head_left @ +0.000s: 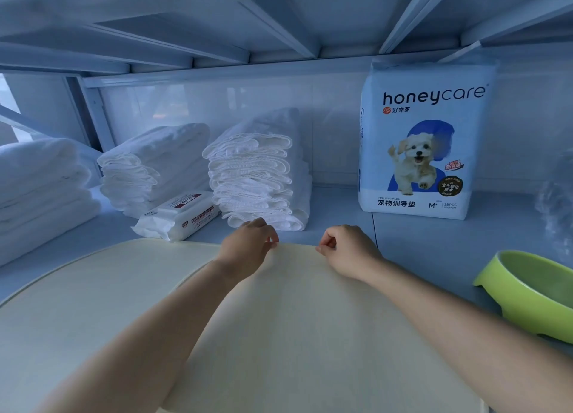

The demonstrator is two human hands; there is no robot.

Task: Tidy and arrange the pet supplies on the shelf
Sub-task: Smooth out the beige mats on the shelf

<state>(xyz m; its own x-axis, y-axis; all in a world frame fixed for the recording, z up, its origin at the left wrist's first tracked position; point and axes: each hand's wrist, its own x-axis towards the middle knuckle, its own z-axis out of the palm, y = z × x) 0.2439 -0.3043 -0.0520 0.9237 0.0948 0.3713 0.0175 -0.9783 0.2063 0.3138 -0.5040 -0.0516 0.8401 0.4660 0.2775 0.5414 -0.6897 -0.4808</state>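
**Operator:** Hand status?

**Technician:** The left hand [248, 251] and the right hand [347, 253] are close together. Each pinches the far edge of the cream mat [294, 319] between thumb and curled fingers. The mat lies flat on the shelf [418, 248] and runs from the hands toward 6 o'clock, under both forearms.

**Operator:** Mat properties?

**Technician:** It is a thin, matte sheet with a rounded corner and a low raised rim. It looks flexible, probably silicone or rubber.

**Operator:** What surrounds it?

**Technician:**
- 12 o'clock, just beyond the left knuckles: a pad stack [257, 180] of soft white pads with scalloped, uneven edges.
- 10 o'clock: a wipes pack [179, 217] in glossy film. It lies askew and touches the mat's far rim.
- 10 to 9 o'clock: two more folded white stacks [148, 167].
- 1 o'clock: a training-pad bag [421, 152], upright and printed with a dog.
- 4 o'clock: a green bowl [533, 294] of hard, smooth plastic, near the mat's right side.
- 2 o'clock: crinkled clear plastic [555, 208], too blurred to identify.

**Operator:** Hazards?

**Technician:**
1. Pushing the mat forward would drive its rim into the pad stack. The loose layers could slump or topple.
2. The same push could shove the wipes pack further askew.
3. A two-point pinch on a limp sheet may let the centre sag or buckle when the mat is lifted.
4. Sliding the mat toward 3 o'clock risks nudging the bowl.
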